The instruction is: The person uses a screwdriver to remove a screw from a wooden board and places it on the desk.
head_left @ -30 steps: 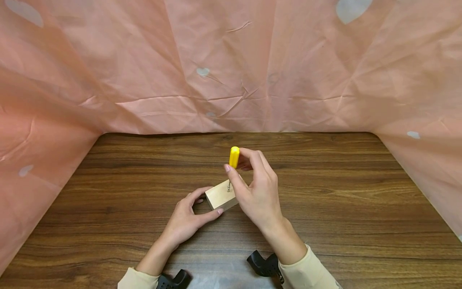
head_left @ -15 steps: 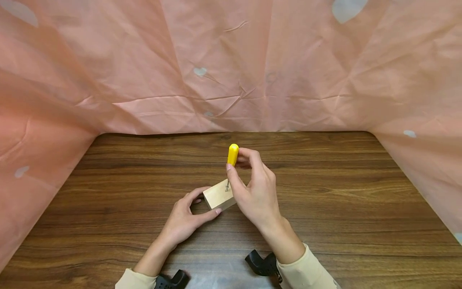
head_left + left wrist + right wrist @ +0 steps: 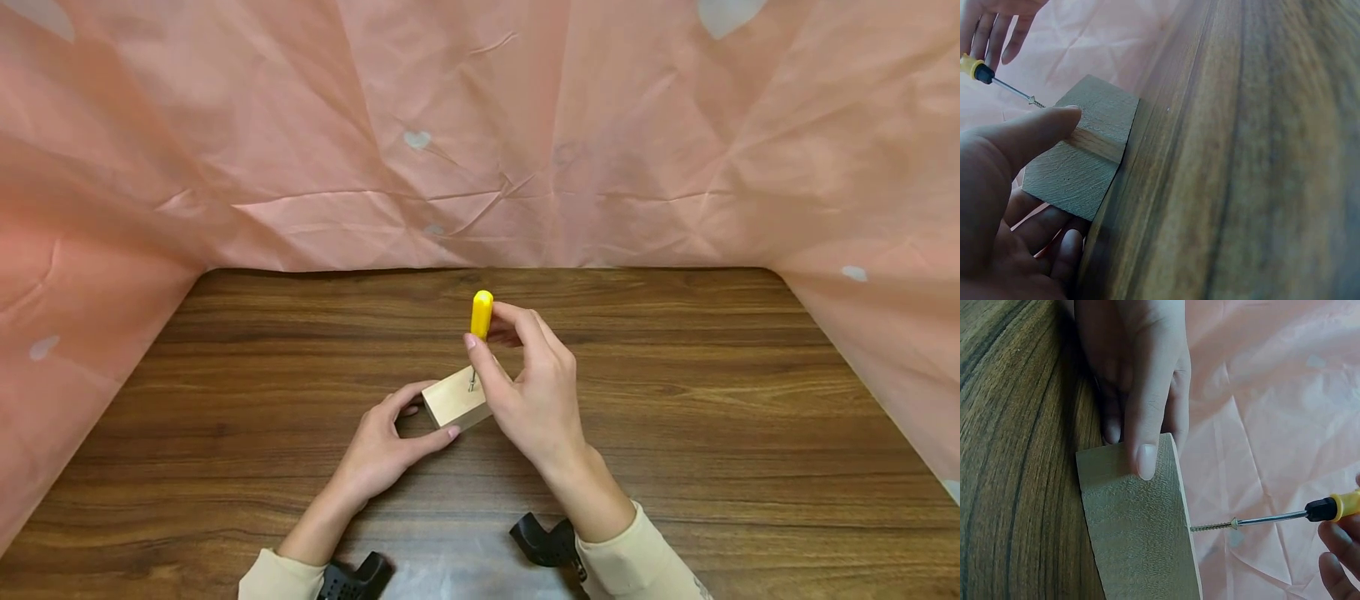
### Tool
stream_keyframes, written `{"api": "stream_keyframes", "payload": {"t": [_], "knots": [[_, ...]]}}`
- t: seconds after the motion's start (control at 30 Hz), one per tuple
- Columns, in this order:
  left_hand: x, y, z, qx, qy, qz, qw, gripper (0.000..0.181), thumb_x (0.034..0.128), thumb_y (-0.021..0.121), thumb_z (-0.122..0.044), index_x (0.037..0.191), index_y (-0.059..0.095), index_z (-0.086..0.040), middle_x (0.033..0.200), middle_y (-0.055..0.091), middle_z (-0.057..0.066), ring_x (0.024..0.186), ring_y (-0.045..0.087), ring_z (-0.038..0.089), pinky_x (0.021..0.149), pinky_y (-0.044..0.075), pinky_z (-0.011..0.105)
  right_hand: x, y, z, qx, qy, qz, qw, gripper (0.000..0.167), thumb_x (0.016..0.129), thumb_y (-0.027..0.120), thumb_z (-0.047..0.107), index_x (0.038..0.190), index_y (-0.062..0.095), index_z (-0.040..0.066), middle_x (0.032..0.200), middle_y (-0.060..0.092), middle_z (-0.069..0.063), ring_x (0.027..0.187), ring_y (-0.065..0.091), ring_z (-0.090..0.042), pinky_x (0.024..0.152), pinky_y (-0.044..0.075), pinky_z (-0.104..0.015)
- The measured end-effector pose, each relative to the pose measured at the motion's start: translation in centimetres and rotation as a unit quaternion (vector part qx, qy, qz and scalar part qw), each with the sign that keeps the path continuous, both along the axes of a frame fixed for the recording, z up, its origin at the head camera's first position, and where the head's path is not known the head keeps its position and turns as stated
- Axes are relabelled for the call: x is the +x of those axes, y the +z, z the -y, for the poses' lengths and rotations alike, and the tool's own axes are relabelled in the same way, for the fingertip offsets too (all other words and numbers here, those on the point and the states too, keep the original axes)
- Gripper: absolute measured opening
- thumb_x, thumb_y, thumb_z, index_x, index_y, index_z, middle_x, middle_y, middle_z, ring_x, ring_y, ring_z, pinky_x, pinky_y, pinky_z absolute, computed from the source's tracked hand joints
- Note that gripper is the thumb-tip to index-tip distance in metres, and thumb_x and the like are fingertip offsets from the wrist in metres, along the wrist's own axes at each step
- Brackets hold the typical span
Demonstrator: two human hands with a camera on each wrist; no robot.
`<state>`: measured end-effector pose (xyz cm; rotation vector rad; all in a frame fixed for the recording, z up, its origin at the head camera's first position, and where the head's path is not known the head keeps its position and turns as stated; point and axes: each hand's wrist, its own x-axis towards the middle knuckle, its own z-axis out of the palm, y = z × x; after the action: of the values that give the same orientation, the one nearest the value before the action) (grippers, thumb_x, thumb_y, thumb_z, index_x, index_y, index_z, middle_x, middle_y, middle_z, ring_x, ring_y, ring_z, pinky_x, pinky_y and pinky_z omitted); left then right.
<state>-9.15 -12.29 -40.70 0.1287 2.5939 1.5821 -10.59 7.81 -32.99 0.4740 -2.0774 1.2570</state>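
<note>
screwdriver [image 3: 482, 314] with the yellow handle is dead centre in the head view, pretty much upright, its tip down at a screw [image 3: 472, 386] that stands on top of a pale wood block [image 3: 452, 400]. call 12 o'clock the far edge of the table [image 3: 225, 375]. right hand [image 3: 536, 400] comes in at about 3 o'clock of the block and pinches the handle between thumb and fingers. left hand [image 3: 382, 442] is at 8 o'clock of the block and grips that end, thumb along the near side, fingers round the far side. both cuffs of the pale sleeves [image 3: 281, 575] sit at 5 and 7 with black gadgets [image 3: 546, 542] beside the wrists. pink cloth [image 3: 480, 108] with pale hearts hangs across 12.

left wrist cam: block's end face is at 9 o'clock, left thumb over one edge, fingers curled under the other side. screwdriver points in from 10, handle cut off by the frame, so the right hand's hold is hard to judge from this one.

right wrist cam: shaft runs in from between 3 and 4, meeting the screw's head. most of the thread shows outside the wood. left thumb presses the block from 12, right fingertips just peek in at 4 next to the handle.
</note>
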Motion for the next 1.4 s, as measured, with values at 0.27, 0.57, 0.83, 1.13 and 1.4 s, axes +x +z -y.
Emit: {"api": "stream_keyframes", "payload": {"t": [0.27, 0.57, 0.83, 1.13, 1.4], "knots": [[-0.3, 0.3, 0.2, -0.006, 0.005, -0.003, 1.0000, 0.056, 0.0865, 0.092, -0.037, 0.137, 0.071, -0.031, 0.138, 0.072, -0.003, 0.126, 0.064, 0.023, 0.110, 0.048, 0.047, -0.4, 0.4, 0.1, 0.008, -0.002, -0.004, 1.0000, 0.026, 0.094, 0.083, 0.012, 0.115, 0.072, 0.002, 0.101, 0.078, -0.009, 0.092, 0.075, -0.021, 0.085, 0.062, -0.038], [-0.1, 0.0, 0.0, -0.002, 0.009, -0.001, 1.0000, 0.055, 0.0852, 0.093, -0.037, 0.136, 0.071, -0.034, 0.135, 0.073, -0.006, 0.124, 0.064, 0.021, 0.108, 0.048, 0.046, 0.0, 0.4, 0.0, 0.007, -0.004, 0.026, 0.9996, 0.027, 0.093, 0.083, 0.014, 0.117, 0.073, 0.006, 0.103, 0.077, -0.006, 0.094, 0.073, -0.019, 0.088, 0.060, -0.036], [0.0, -0.2, -0.6, 0.005, 0.002, 0.011, 0.9999, 0.056, 0.0832, 0.094, -0.040, 0.134, 0.070, -0.041, 0.133, 0.072, -0.012, 0.124, 0.063, 0.020, 0.107, 0.048, 0.046, 0.4, 0.2, -0.7, 0.016, -0.020, 0.019, 0.9995, 0.026, 0.095, 0.080, 0.010, 0.119, 0.074, 0.004, 0.100, 0.076, -0.006, 0.093, 0.073, -0.020, 0.087, 0.060, -0.037], [-0.1, -0.3, -1.1, 0.005, -0.008, 0.010, 0.9999, 0.057, 0.0825, 0.094, -0.041, 0.135, 0.070, -0.041, 0.132, 0.072, -0.012, 0.121, 0.062, 0.017, 0.105, 0.048, 0.044, 0.6, 0.0, -1.1, 0.025, -0.028, 0.010, 0.9992, 0.028, 0.092, 0.084, 0.009, 0.117, 0.074, 0.003, 0.099, 0.076, -0.008, 0.092, 0.074, -0.024, 0.087, 0.062, -0.039], [0.1, 0.0, 0.0, 0.002, 0.009, 0.011, 0.9999, 0.057, 0.0827, 0.094, -0.039, 0.134, 0.070, -0.041, 0.133, 0.072, -0.012, 0.123, 0.062, 0.019, 0.107, 0.047, 0.046, 0.3, 0.2, -0.1, 0.009, -0.009, 0.015, 0.9998, 0.035, 0.094, 0.080, 0.007, 0.126, 0.068, 0.004, 0.102, 0.080, -0.006, 0.093, 0.075, -0.022, 0.086, 0.061, -0.040]]}}
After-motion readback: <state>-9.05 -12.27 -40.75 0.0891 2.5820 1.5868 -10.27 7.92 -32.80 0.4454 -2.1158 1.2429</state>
